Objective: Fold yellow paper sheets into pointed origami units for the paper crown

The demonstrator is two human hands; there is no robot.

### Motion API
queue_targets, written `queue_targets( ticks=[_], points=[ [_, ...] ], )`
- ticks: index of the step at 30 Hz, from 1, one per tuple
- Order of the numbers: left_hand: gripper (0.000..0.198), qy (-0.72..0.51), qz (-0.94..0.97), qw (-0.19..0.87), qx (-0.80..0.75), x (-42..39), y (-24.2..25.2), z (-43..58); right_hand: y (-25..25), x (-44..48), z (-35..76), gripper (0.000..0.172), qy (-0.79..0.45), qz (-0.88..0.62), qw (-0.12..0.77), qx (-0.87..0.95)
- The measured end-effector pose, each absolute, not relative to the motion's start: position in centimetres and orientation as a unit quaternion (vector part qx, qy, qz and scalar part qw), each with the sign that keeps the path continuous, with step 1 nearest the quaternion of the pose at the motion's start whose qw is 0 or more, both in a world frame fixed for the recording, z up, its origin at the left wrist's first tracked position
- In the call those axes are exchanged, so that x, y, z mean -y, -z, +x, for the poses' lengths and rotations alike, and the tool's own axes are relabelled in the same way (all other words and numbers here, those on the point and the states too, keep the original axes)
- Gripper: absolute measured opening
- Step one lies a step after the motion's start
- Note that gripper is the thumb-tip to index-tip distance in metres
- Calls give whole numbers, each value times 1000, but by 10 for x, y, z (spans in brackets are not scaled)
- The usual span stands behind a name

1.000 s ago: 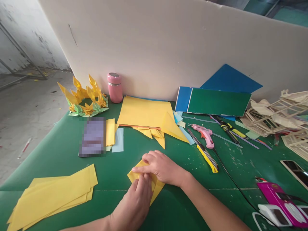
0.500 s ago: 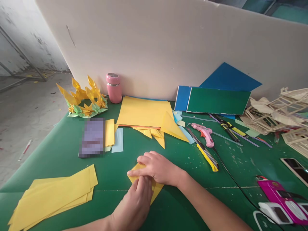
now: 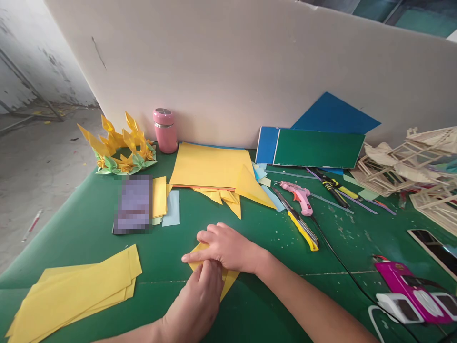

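A folded piece of yellow paper lies on the green table, largely covered by both hands. My right hand rests over its upper part, thumb stretched leftward along the paper and the other fingers bent. Below it, my left hand is closed, its curled fingers pressing on the paper beneath the right palm. The fingertips of the left hand are hidden. To the left lies a fanned stack of yellow paper strips.
Behind the hands are yellow sheets, a pink flask and a paper flower crown. At right are a yellow utility knife, a pink glue gun with its cord, a phone and a magenta power strip.
The view has shifted slightly, so everything sits a little further left. Both hands keep nearly the same hold on the yellow paper.
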State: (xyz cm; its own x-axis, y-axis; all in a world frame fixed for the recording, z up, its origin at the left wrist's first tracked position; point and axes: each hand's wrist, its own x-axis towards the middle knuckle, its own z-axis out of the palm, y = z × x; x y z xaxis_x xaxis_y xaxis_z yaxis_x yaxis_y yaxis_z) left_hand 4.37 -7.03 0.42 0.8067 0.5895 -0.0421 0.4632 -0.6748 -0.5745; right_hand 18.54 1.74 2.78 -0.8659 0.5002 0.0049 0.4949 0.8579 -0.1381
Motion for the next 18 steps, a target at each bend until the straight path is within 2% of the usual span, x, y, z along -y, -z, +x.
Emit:
queue_targets(
  ticks=[4, 13, 18],
  points=[
    [37, -116, -915, 261, 286, 68, -5, 43, -28, -16, 188, 54, -84, -271, 27, 958],
    [42, 0, -921, 193, 339, 58, -6, 39, -25, -18, 211, 45, -90, -348, 62, 931],
    [39, -13, -936, 133, 327, 50, -8, 36, -29, -17, 228, 52, -80, -450, 106, 883]
  ],
)
